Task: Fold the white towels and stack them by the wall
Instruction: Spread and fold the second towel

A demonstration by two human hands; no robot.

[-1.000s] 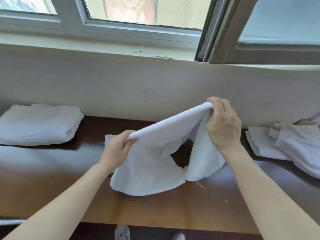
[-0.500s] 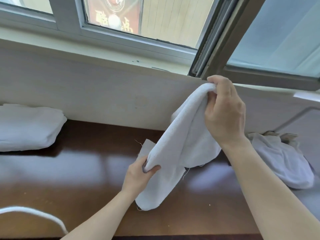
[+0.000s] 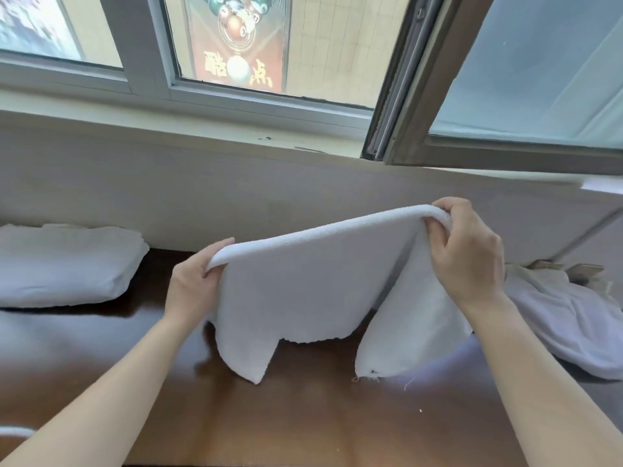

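A white towel (image 3: 303, 291) hangs doubled over above the brown table (image 3: 303, 416), its folded edge stretched between both hands. My left hand (image 3: 194, 284) pinches the left end of that edge. My right hand (image 3: 468, 254) grips the right end, held a little higher. The towel's lower corners dangle just over the table top. A stack of folded white towels (image 3: 64, 264) lies at the left against the wall (image 3: 202, 183). A heap of unfolded white towels (image 3: 566, 321) lies at the right.
A window sill and an open window frame (image 3: 421, 96) run above the wall. A metal object (image 3: 580, 269) pokes out behind the right heap. A white strip (image 3: 13, 431) shows at the table's front left.
The towel was hanging steeply from my raised right hand. My left hand has come up and outward, so the folded edge is now stretched nearly level between both hands.
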